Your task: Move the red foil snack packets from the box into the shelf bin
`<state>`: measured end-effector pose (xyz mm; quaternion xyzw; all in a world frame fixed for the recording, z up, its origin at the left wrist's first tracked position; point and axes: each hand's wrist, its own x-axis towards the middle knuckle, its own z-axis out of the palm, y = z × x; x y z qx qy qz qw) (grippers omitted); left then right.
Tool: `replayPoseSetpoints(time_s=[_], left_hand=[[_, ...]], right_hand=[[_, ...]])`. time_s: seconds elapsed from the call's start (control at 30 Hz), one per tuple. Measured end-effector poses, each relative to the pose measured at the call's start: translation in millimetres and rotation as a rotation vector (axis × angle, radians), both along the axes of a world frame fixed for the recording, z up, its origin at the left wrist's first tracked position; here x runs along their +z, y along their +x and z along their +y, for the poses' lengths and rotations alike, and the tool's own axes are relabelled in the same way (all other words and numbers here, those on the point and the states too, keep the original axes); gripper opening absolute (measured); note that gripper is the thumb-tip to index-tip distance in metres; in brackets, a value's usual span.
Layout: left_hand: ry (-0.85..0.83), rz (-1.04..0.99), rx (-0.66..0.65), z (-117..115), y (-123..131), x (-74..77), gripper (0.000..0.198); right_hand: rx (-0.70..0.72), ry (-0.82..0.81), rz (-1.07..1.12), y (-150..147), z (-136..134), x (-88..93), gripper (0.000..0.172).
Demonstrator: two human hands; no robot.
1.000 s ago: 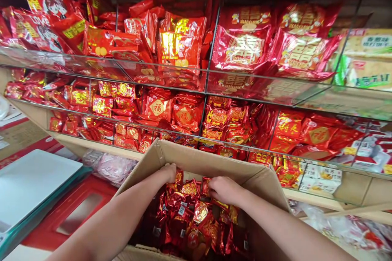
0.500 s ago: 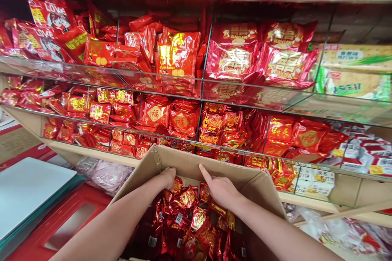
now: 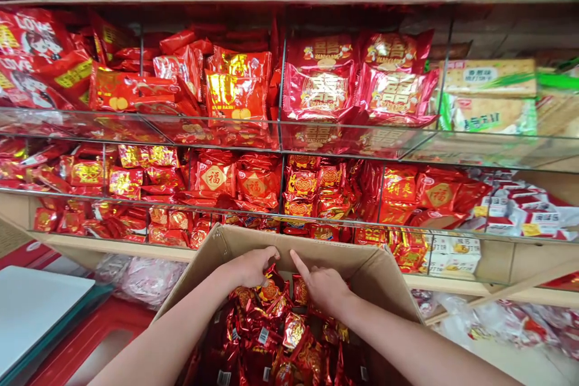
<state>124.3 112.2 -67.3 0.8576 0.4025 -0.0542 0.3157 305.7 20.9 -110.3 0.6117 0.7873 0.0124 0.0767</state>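
My left hand [image 3: 254,267] is inside an open cardboard box [image 3: 257,240], near its far wall. Its fingers bend around the upper edge of a small red-and-gold foil packet [image 3: 270,288] that stands up from the pile. To its right, my right hand [image 3: 328,289] rests over the packets, with the index finger stretched toward the far wall and the other fingers curled down, partly hidden. Many similar glossy packets [image 3: 294,330] fill the box; some show small white barcode labels.
Beyond the box, clear-fronted shelves [image 3: 217,132] hold red snack packs in divided compartments. Green-and-cream cracker packs [image 3: 491,93] stand at the right. A pale tray [image 3: 36,313] and a red plastic piece [image 3: 99,344] lie left. Plastic bags [image 3: 149,277] sit under the shelf.
My left hand has risen slightly and moved right, its fingers now bent by the upright packet. My right hand stays nearly the same. The view has shifted to the right.
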Motion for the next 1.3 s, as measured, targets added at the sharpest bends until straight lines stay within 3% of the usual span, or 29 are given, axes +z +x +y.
replayPoseSetpoints(time_s=[0.23,0.57,0.7,0.93,1.07,1.3], left_hand=[[-0.074,-0.036,0.055,-4.6,-0.3,2.2,0.064],[-0.066,-0.012,0.027,-3.4,-2.4,-4.3,0.067],[-0.056,0.000,0.020,-3.4,-1.9,-4.3,0.066],[-0.058,0.002,0.011,-5.5,-1.0,0.5,0.065],[-0.046,0.027,0.000,-5.1,-1.2,1.9,0.064],[-0.047,0.044,-0.020,-5.3,-0.3,4.0,0.063]], right_hand=[[-0.024,-0.028,0.018,2.0,1.7,3.2,0.081],[-0.015,-0.017,0.050,2.8,1.7,-3.5,0.086],[-0.007,-0.086,0.027,3.4,1.1,-3.9,0.086],[0.009,0.018,0.020,3.0,0.6,-0.7,0.078],[-0.010,-0.039,-0.021,-2.1,-2.3,0.4,0.071],[-0.068,-0.129,-0.053,-1.7,-1.7,-2.3,0.073]])
